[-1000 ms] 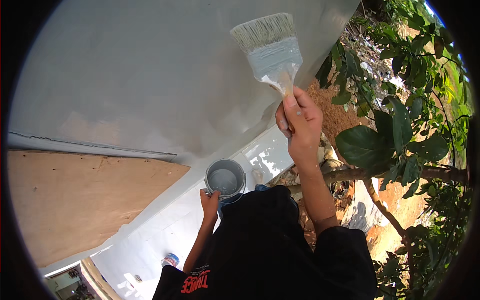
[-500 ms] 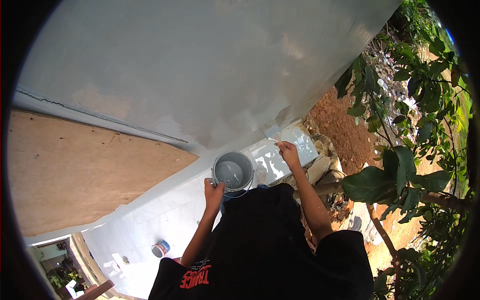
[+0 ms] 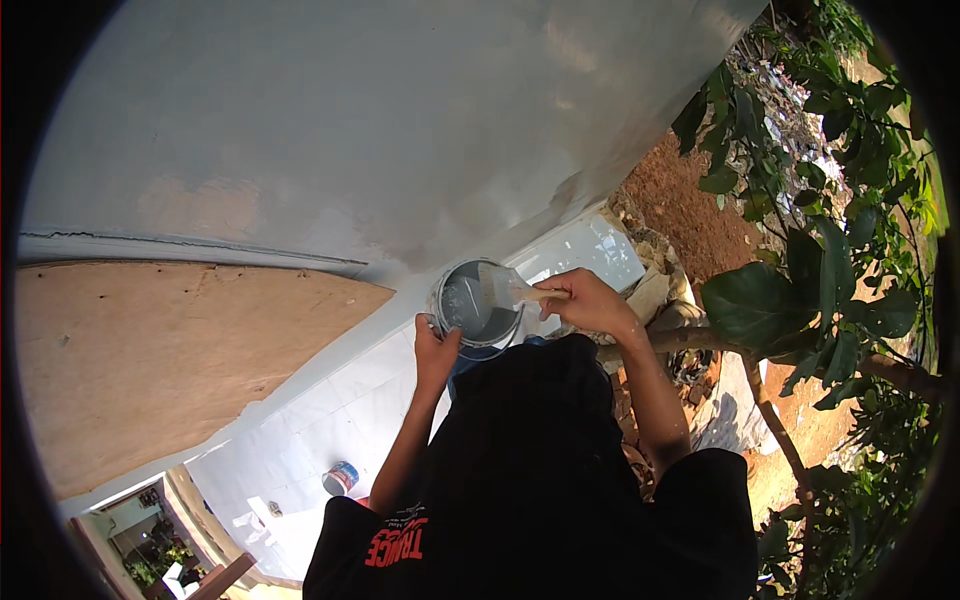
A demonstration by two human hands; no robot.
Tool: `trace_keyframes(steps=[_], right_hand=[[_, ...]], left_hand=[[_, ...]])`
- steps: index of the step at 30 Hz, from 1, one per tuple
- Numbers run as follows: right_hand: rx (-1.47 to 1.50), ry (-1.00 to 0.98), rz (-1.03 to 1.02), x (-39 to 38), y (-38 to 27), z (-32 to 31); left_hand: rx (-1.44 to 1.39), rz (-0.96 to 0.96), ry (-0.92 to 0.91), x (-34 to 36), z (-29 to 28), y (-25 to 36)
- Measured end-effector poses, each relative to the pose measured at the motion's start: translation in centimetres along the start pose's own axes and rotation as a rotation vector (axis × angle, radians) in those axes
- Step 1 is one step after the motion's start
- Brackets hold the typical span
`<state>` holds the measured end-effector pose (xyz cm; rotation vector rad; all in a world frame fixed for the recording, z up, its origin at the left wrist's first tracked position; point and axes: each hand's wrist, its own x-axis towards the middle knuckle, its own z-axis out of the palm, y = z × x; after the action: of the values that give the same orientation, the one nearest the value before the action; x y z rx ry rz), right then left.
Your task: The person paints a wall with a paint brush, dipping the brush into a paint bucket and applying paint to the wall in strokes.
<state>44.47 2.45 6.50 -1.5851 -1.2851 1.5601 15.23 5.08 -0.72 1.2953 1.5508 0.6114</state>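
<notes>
My left hand [image 3: 436, 350] is closed on the rim of a bucket [image 3: 463, 318] with grey paint inside and a wire handle hanging at its near side. In my right hand [image 3: 588, 302] is a paintbrush [image 3: 512, 288], gripped by its wooden handle. The brush's wide bristle end lies over the bucket's right rim, partly inside the opening; whether it touches the paint I cannot tell. Ahead of both hands rises a wall [image 3: 330, 130] coated in uneven grey, with some paler and pinkish patches.
A brown wooden board [image 3: 180, 350] covers the wall's left part. White tiles [image 3: 350, 415] run below, with a small paint can [image 3: 340, 478] on them. Leafy branches [image 3: 770, 290] reach in on the right, above reddish soil [image 3: 685, 200] and rocks. A white ledge [image 3: 600, 250] adjoins the wall.
My right hand has drawn the paintbrush back from the wall's lower edge to the bucket's mouth. The bucket, still in my left hand, now sits slightly higher and farther right in view.
</notes>
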Motion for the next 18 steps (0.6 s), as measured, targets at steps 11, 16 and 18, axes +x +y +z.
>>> trace_keyframes(steps=[11, 16, 18], right_hand=[[-0.444, 0.165, 0.049, 7.6, 1.6, 6.9], [-0.365, 0.029, 0.161, 9.1, 0.2, 7.1], [-0.433, 0.267, -0.002, 10.0, 1.7, 8.0]], left_hand=[[0.13, 0.115, 0.033, -1.2, 2.0, 3.0], [0.133, 0.074, 0.016, -0.7, 2.0, 2.7], [0.122, 0.086, 0.013, -0.5, 2.3, 2.7]])
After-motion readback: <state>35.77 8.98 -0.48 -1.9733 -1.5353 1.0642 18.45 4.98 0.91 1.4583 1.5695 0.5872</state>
